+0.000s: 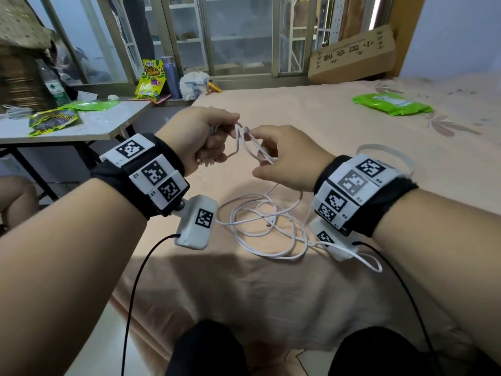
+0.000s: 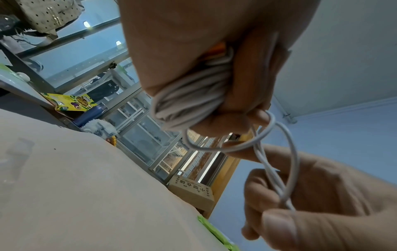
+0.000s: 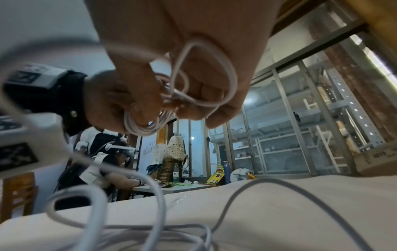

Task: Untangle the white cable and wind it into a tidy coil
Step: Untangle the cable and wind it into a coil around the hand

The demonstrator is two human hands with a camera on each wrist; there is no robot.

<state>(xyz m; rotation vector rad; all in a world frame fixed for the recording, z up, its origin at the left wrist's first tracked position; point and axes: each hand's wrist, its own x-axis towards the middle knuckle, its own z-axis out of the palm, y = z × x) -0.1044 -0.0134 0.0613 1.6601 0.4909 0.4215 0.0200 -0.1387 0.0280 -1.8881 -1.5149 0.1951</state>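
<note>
Here left hand [image 1: 199, 137] fists coil [image 2: 189, 100]; right hand [image 1: 284, 156] pinches strands.

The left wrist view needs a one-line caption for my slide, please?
Left hand grips a bundle of white cable while the right hand pinches a loose loop.

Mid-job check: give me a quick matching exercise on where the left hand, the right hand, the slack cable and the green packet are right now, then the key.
Things:
1. left hand
2. right hand
3. loose cable loops
4. green packet

States or places:
A. lies on the bed, far right
B. grip closed round the wound bundle of cable
C. pinches strands leading from the bundle
D. sprawls on the bed below the hands

Pairs: 1-B, 2-C, 3-D, 4-A
</note>
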